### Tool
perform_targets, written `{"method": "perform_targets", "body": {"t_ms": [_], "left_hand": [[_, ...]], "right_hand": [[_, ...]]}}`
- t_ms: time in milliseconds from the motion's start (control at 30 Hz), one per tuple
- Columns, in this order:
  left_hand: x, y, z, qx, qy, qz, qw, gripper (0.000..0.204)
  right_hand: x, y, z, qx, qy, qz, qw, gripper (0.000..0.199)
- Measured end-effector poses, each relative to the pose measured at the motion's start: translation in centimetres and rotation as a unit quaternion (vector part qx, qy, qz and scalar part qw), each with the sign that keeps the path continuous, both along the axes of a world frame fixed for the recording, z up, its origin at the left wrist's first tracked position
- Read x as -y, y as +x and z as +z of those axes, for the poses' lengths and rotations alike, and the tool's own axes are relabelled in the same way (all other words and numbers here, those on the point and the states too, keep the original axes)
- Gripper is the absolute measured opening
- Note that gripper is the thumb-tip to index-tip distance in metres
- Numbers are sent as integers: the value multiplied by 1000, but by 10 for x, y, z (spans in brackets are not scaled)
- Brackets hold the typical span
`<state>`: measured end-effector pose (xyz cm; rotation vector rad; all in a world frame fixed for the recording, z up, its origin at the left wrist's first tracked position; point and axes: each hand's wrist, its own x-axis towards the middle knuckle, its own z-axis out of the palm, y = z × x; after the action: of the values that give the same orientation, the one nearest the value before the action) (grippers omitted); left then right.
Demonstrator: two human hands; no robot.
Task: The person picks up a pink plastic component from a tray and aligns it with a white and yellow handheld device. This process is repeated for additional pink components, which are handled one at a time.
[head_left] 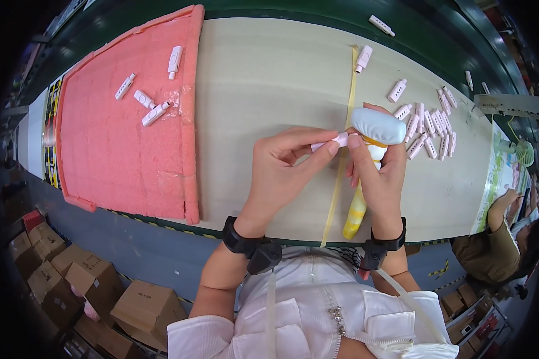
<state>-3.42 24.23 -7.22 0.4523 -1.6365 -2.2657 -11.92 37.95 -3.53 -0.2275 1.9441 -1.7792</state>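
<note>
My left hand [284, 167] pinches a small pale pink stick-shaped device [328, 145] between thumb and fingers, over the middle of the table. At its right end, the thumb and fingertips of my right hand [382, 173] meet the device. Also gripped in my right hand is a hammer-like tool [377, 125], its head wrapped in light blue cloth with an orange band below. The tool's yellow-wrapped handle [354, 214] points down toward the table's near edge. My fingers partly hide the device and the upper handle.
Several pink devices [428, 122] lie in a loose group to the right. More rest on the pink padded mat [126, 155] at left. Yellow tape [335, 206] crosses the beige table [263, 72]. Cardboard boxes [147, 308] stand on the floor; another person [497, 239] sits far right.
</note>
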Motion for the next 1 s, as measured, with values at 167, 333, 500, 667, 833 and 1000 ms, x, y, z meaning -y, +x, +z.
{"method": "perform_targets", "body": {"t_ms": [167,333,500,667,833,1000], "left_hand": [[1,1,5,13,-6,8,1000,21],[16,4,18,62,-100,1,993,21],[91,15,16,119,-495,256,822,23],[160,33,27,269,-581,358,680,22],[191,-27,26,225,-674,308,633,25],[250,-161,8,86,-648,192,732,24]], "right_hand": [[-2,3,-11,-87,-13,20,996,50],[0,2,-15,-80,29,33,996,52],[5,1,-2,-10,52,40,998,47],[5,0,-13,-66,57,28,996,47],[2,-4,-19,-81,57,34,995,45],[2,-2,-23,-92,64,36,993,44]]}}
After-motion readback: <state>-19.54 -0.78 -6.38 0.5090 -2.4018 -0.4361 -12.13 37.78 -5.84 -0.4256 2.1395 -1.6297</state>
